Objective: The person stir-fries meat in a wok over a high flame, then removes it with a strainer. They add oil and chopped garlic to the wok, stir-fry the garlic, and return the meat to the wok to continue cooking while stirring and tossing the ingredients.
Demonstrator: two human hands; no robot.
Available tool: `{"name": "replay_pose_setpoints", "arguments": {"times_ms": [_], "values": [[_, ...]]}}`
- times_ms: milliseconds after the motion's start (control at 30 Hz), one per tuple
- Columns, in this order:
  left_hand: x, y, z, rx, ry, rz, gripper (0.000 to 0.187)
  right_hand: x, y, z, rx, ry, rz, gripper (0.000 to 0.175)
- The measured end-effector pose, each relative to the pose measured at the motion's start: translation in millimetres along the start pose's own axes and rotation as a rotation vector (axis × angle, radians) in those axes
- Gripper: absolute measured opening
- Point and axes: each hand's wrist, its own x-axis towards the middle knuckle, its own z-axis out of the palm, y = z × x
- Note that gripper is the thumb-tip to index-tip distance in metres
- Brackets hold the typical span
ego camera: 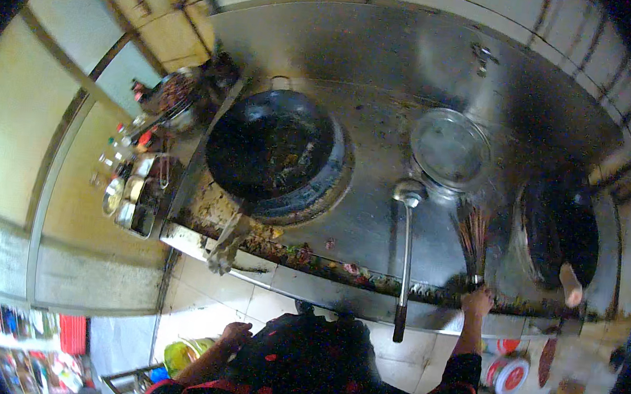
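Observation:
My right hand point(478, 301) grips the bound end of a bamboo wok brush point(473, 232) at the stove's front edge. The brush's splayed bristles reach toward a round metal basin point(450, 144) holding cloudy liquid. Left of the brush lies a long-handled ladle point(407, 240), its bowl against the basin and its dark grip overhanging the edge. My left hand point(235, 337) hangs in front of my apron, with nothing visible in it. Beyond it a dark wok point(275, 142) sits on the burner, tilted, with some wet residue inside. A cloth point(225, 245) wraps the wok's handle.
A second dark wok point(563, 232) with a wooden handle stands at the right. A tap point(483, 59) projects from the metal backsplash point(336, 45). Seasoning containers point(134, 188) and bottles line the left side. Food scraps point(301, 252) lie along the front gutter. A tub point(508, 377) is at lower right.

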Motion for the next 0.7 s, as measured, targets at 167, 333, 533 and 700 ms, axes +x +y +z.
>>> {"name": "replay_pose_setpoints", "arguments": {"times_ms": [167,333,533,700], "values": [[-43.4,10.2,3.5,-0.074,0.171,-0.067,0.038,12.3,-1.1,20.9,0.078,0.075,-0.189,0.092],[-18.7,-27.7,-19.1,-0.395,0.098,-0.041,0.037,-69.5,-61.1,-57.2,0.719,0.318,-0.353,0.081],[-26.7,66.9,-29.8,-0.475,0.094,0.114,0.037,-154.9,-266.6,-223.9,0.637,0.214,-0.82,0.074],[-19.8,132.1,-61.6,-0.456,-0.142,0.316,0.034,-187.2,-463.6,-239.9,-0.435,-0.254,-1.249,0.069]]}}
